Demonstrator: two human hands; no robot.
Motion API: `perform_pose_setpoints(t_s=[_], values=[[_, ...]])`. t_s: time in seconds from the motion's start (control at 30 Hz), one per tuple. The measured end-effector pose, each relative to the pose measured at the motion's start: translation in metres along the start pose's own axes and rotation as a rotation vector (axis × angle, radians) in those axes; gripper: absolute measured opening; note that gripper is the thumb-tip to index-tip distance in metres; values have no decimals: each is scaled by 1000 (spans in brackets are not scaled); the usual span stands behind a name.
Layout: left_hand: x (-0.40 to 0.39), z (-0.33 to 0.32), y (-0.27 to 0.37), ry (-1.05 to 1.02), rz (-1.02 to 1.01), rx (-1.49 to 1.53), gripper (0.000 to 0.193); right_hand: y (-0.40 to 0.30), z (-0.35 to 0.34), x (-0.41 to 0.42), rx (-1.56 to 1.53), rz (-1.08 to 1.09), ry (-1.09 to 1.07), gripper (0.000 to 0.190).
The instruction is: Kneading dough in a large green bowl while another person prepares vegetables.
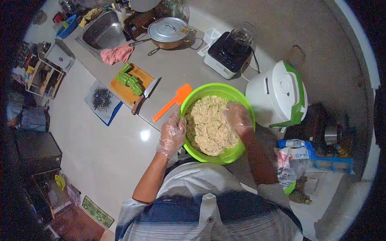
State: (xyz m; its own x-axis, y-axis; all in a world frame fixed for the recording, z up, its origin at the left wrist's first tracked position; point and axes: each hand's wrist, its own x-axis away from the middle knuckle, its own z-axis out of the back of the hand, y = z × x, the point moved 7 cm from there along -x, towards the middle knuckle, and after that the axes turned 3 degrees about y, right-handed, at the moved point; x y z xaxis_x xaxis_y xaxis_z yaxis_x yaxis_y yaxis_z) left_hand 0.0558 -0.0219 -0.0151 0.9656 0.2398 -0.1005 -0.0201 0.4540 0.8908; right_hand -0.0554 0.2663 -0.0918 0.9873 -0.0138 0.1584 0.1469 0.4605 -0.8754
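A lime-green plastic bowl (248, 95) stands before me at the counter edge, holding a pale, lumpy, dough-like mixture (209, 126) with green flecks. My left hand (173, 129), in a clear plastic glove, grips the bowl's left rim. Inside the bowl, at the right of the mixture, is my right hand (239, 117), gloved the same way and blurred. Its fingers are curled down and partly hidden, so whether they hold any mixture is unclear. An orange spatula (172, 103) lies just left of the bowl.
Left on the counter, a wooden cutting board (147, 73) bears cut green vegetable (129, 82) and a knife (146, 95). Beyond are a pink cloth (117, 54), a sink (104, 31) and a lidded pan (168, 31). A white-green rice cooker (276, 93) and a blender base (227, 55) stand right.
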Motion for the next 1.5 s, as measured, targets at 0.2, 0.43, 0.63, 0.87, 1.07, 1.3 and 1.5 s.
perform_pose_setpoints(t_s=[0.2,0.43,0.63,0.87,1.07,1.3,1.5], values=[[3,4,-1,-14,138,-45,51,-19,-5,-20,626,163,-46,24],[2,-2,-13,-14,203,3,50,-25,-31,79,-9,327,-291,20],[-8,6,-10,12,95,-8,45,14,-17,119,-33,427,-556,17],[-16,6,-9,-16,61,14,41,-79,-9,134,743,637,-715,20],[-16,4,-4,-53,115,-1,40,-54,-3,111,763,748,-469,15],[-16,4,-12,-48,69,-27,43,-72,-11,138,840,1019,-916,19],[-15,4,-12,-124,200,42,41,-31,2,145,793,568,-995,17]])
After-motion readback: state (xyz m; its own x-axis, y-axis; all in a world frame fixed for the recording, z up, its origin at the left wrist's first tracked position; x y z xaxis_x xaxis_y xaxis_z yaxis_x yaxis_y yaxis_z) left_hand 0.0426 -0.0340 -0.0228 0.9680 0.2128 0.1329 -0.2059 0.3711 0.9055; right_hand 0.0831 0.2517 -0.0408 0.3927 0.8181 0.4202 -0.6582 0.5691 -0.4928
